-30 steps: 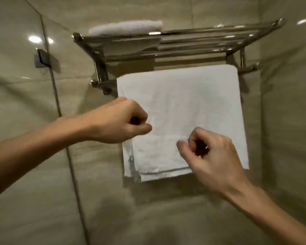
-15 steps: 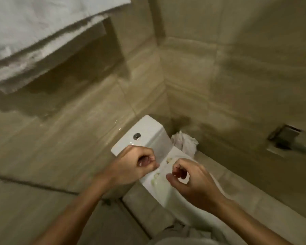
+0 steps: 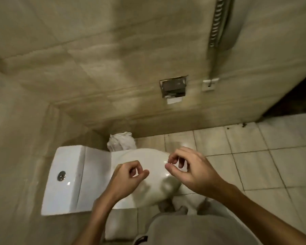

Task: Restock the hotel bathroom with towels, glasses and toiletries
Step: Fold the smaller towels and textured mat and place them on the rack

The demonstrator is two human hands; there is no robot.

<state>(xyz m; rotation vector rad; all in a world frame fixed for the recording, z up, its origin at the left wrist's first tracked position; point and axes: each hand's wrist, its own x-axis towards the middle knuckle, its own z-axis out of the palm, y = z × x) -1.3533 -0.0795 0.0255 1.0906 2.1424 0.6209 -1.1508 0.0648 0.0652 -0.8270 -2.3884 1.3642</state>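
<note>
View looks down into the toilet corner, with beige wall tiles [image 3: 16,112] on the far left. The white toilet tank [image 3: 69,156] sits against that wall, and the round chrome flush button [image 3: 61,175] is on its top. The left hand [image 3: 127,181] hovers over the join between the tank and the toilet lid [image 3: 155,165], not touching either. Its fingers are curled in tight, the thumb tip is close to the index, and nothing is visible in the grip. A crumpled white bag [image 3: 121,141] sits behind the toilet in the wall-floor corner, just beside the lid's far edge. The lid is down and glossy. The right hand [image 3: 194,174] hovers above the lid's right side, apart from the left hand. Its fingers are curled, with a narrow gap between thumb and index. It holds nothing visible, though whether something thin is pinched cannot be told. On the back wall, up and right of the hands, is a metal paper holder [image 3: 173,85]. The only supply item in frame is the toilet paper [image 3: 174,100], a short white sheet hanging from the bottom of the holder, well apart from both hands. A small white wall plate [image 3: 208,85] is just right of the holder. A ribbed metal hose [image 3: 216,20] runs down the wall toward it from the top edge. Pale floor tiles [image 3: 263,165] fill the right side, and a dark opening [image 3: 300,92] shows at the far right. Grey clothing [image 3: 184,230] on the person fills bottom centre.
</note>
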